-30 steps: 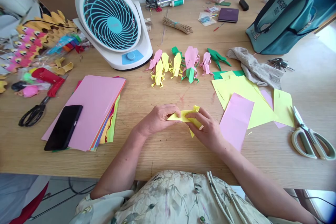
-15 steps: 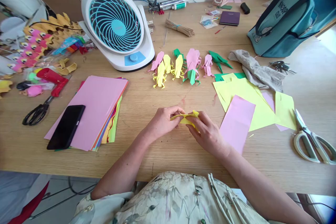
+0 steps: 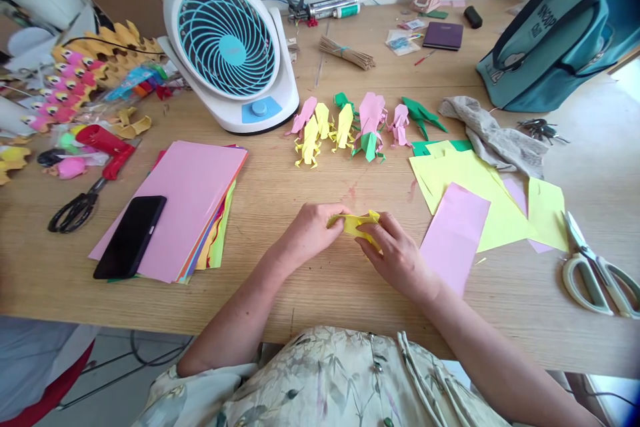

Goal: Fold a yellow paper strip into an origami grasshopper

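Note:
A small piece of folded yellow paper [image 3: 354, 223] is held between my two hands, a little above the front of the wooden table. My left hand [image 3: 316, 230] pinches its left end, thumb in front and fingers behind. My right hand [image 3: 397, 247] grips the right end, its fingers partly covering the folds. Beyond the hands stand several origami frogs in yellow, pink and green, among them a yellow frog [image 3: 309, 141] and a large pink frog [image 3: 371, 113]. Beside my right hand lies a pink paper strip [image 3: 456, 233], over part of the yellow sheets [image 3: 475, 180].
On the left, a black phone [image 3: 131, 237] rests on a stack of coloured paper [image 3: 200, 180]. A white fan [image 3: 235, 53] stands behind it. Red-sheathed scissors [image 3: 95, 180] lie far left, open white-handled scissors [image 3: 590, 267] far right. A grey cloth [image 3: 493, 133] lies near a teal bag [image 3: 545, 47].
My left thumb has come down onto the front of the yellow paper, and its left end now looks flatter. The camera view has shifted slightly.

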Tool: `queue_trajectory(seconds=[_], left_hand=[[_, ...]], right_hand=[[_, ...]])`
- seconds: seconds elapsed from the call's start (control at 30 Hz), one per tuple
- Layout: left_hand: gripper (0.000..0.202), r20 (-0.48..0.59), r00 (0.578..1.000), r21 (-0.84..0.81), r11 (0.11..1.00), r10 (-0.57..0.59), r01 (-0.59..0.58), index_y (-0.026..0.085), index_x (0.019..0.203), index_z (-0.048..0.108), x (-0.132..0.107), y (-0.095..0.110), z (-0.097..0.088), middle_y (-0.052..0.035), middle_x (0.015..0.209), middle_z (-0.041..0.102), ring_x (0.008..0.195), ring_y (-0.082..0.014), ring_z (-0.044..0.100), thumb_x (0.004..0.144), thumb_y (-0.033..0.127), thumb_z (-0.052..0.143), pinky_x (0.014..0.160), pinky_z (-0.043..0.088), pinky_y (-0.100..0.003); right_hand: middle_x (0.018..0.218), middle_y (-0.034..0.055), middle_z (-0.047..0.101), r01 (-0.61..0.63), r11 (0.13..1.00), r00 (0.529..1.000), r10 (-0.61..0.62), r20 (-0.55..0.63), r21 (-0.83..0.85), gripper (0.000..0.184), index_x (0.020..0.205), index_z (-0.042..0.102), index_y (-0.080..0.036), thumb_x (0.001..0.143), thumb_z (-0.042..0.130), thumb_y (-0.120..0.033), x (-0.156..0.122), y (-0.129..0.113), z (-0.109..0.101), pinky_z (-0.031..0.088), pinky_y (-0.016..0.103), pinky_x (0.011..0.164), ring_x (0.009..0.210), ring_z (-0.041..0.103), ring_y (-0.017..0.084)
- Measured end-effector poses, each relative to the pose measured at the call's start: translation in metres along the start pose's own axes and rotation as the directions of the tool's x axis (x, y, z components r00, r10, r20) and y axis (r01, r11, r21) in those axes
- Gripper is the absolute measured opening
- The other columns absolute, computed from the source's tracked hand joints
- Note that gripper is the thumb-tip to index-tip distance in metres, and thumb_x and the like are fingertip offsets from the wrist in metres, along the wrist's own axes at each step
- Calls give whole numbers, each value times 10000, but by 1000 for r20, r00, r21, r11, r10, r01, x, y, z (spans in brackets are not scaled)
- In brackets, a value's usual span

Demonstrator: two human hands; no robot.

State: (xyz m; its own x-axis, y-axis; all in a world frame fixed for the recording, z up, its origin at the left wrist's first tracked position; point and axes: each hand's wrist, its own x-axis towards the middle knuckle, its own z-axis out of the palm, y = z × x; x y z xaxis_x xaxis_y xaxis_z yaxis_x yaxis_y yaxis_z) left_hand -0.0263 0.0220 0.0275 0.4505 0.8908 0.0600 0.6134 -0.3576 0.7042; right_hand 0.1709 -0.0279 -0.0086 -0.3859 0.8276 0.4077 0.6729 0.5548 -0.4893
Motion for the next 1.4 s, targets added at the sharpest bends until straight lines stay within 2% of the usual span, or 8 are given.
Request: queue_trajectory(seconds=[0.17,0.3,0.5,0.6,0.73,0.87,1.07,1.4], left_hand=[[288,47,999,-41,999,12,-10,209,1047,707,-1,-2,-11,16,852,742,652,-110,657,867,92,515,632,440,-195],[164,-20,999,-44,999,26,-27,197,947,693,-3,-2,-16,24,779,718,662,-108,659,892,135,551,644,462,-188],[249,-122,966,21,973,229,-228,189,1055,694,-4,-1,-17,-15,944,745,790,-112,697,917,63,528,727,498,-199],[280,-114,940,25,947,320,-320,179,1116,659,-5,0,-18,-31,971,735,818,-109,698,940,47,487,771,514,-212],[271,-79,918,17,921,388,-388,176,1112,635,-3,-1,-19,-52,1081,714,1020,-141,676,918,32,513,909,515,-258],[253,-60,904,66,905,424,-420,170,1111,625,-1,-3,-17,-60,1083,702,1043,-145,662,915,37,535,921,518,-268],[134,-162,871,169,883,464,-438,164,1023,655,-1,-5,-12,-58,984,700,914,-127,669,954,121,549,826,531,-243],[85,-307,832,67,882,462,-466,184,950,670,-2,-2,-11,-28,929,734,867,-110,694,900,120,646,799,532,-212]], right_hand=[[991,86,564,-77,989,996,82,-30,127,137,1082,577,-235,948,563,-210,2,3,-2,554,360,744,880,634,223],[959,69,571,-132,980,987,144,-68,151,123,1038,610,-226,918,624,-248,4,5,-3,536,344,711,842,627,215],[911,49,582,-196,964,967,220,-128,180,92,986,629,-224,901,643,-257,6,3,-7,497,305,625,753,596,185],[897,44,576,-263,938,948,295,-123,227,91,981,638,-229,903,636,-277,6,3,-9,444,274,519,681,563,165],[890,41,571,-325,892,924,370,-96,314,114,989,650,-229,902,638,-301,6,4,-11,392,250,444,635,529,146],[895,40,573,-325,881,923,375,-89,344,117,987,653,-229,899,640,-305,6,4,-11,396,244,443,647,532,143],[923,48,604,-293,895,933,345,-105,336,112,986,644,-235,900,637,-307,5,2,-9,406,254,465,703,581,164],[911,39,610,-232,918,948,288,-135,322,116,984,614,-240,897,652,-306,3,-1,-9,499,325,652,750,603,182]])
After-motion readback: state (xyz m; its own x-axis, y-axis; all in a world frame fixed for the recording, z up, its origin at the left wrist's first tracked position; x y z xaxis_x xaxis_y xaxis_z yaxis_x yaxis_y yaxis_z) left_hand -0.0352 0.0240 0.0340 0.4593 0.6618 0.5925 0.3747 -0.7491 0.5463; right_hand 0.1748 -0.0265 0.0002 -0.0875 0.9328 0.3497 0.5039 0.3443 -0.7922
